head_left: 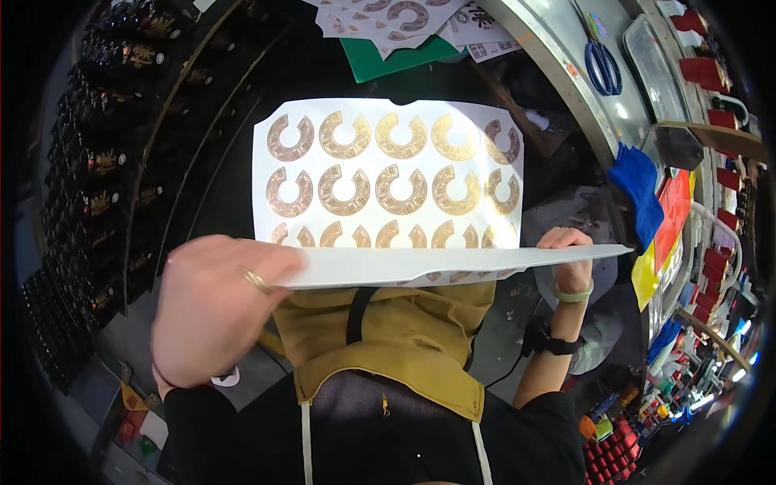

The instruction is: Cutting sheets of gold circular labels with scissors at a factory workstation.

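Note:
A white paper sheet (420,264), seen nearly edge-on, is stretched between my hands in front of my body. My left hand (222,303), with a ring on one finger, is closed on its left end and slightly blurred. At the other end, the fingers of my right hand (568,260) are folded over the top edge. Beyond it lies another white sheet (388,162) with rows of gold C-shaped prints. The held sheet hides its near rows. Similar prints show faintly under the held sheet's lower edge.
Blue-handled scissors (602,69) and a blue cloth (637,194) are along the metal-edged bench (558,61) at right. More printed sheets (388,20) lie over a green board (388,63) at the far side. Rows of black items with gold marks (105,162) fill the left.

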The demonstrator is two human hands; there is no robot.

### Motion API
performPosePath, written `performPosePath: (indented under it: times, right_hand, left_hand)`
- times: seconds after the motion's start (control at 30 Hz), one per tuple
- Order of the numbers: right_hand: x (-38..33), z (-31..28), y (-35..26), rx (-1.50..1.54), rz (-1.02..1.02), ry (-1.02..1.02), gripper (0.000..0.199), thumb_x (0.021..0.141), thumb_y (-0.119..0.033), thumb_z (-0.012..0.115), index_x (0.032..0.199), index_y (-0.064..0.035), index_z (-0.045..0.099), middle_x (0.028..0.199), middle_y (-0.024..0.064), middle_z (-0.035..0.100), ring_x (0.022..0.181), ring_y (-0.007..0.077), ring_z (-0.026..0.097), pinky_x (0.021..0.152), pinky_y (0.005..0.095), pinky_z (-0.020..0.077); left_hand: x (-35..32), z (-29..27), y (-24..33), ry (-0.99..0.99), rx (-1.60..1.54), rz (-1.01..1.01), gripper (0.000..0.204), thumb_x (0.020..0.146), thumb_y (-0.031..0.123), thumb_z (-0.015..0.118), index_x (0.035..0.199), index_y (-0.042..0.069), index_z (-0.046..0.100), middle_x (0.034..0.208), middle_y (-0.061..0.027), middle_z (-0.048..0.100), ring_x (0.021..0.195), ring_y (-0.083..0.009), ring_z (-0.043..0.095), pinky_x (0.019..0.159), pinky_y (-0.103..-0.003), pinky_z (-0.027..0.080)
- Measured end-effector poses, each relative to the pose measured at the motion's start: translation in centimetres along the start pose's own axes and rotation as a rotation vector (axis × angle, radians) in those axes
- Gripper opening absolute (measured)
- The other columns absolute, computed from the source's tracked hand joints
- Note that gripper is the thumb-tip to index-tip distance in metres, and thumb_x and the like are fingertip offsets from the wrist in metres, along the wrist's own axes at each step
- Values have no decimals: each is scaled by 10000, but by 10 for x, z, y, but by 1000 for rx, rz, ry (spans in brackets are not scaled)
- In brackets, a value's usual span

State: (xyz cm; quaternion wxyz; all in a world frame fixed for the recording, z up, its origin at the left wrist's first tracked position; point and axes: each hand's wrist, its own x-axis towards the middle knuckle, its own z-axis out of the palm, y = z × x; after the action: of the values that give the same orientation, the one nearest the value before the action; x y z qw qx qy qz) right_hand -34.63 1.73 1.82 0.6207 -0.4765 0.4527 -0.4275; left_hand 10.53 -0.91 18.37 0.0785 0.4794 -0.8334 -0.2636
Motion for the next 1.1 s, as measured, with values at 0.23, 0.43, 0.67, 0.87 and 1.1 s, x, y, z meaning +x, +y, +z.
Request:
performPosePath:
  times: [0.23, 0.43, 0.67, 0.87, 1.1]
  right_hand:
    - [-18, 22, -39, 80, -194, 178, 174, 820, -138, 685, 746, -31, 568, 695, 87, 591, 654, 186, 532, 606, 293, 410]
    - [2, 13, -62, 78, -455, 51, 274, 828, -244, 672, 765, 6, 579, 778, 126, 614, 718, 214, 558, 640, 316, 445]
    - [30, 3, -14, -151, -87, 91, 121, 701, 122, 650, 770, 23, 646, 858, 152, 676, 817, 201, 638, 746, 315, 518]
    - [33, -19, -21, 81, -263, 306, 303, 719, 161, 626, 991, 26, 606, 916, 134, 691, 887, 218, 667, 822, 319, 535]
    - [40, -19, 7, -311, -74, 236, 431, 698, 152, 669, 1108, 32, 613, 956, 105, 684, 908, 195, 649, 805, 310, 532]
  left_hand:
    - [-68, -31, -42, 297, -373, -161, 51, 745, 51, 722, 760, 24, 681, 698, -95, 679, 642, -197, 642, 568, -260, 465]
    - [-68, -7, -75, 639, -809, 288, 205, 848, 170, 707, 740, 34, 599, 750, -102, 634, 645, -162, 568, 595, -282, 461]
    - [-17, 92, -142, 532, -1101, 213, 99, 764, 70, 755, 784, 5, 682, 876, -116, 694, 826, -178, 663, 752, -286, 531]
    - [-18, 53, -129, 623, -993, -161, 218, 751, -71, 725, 948, -13, 654, 882, -97, 703, 800, -160, 673, 732, -276, 544]
    - [1, 68, -132, 426, -981, -128, 267, 722, -77, 762, 956, 12, 669, 916, -68, 710, 855, -134, 672, 776, -276, 545]
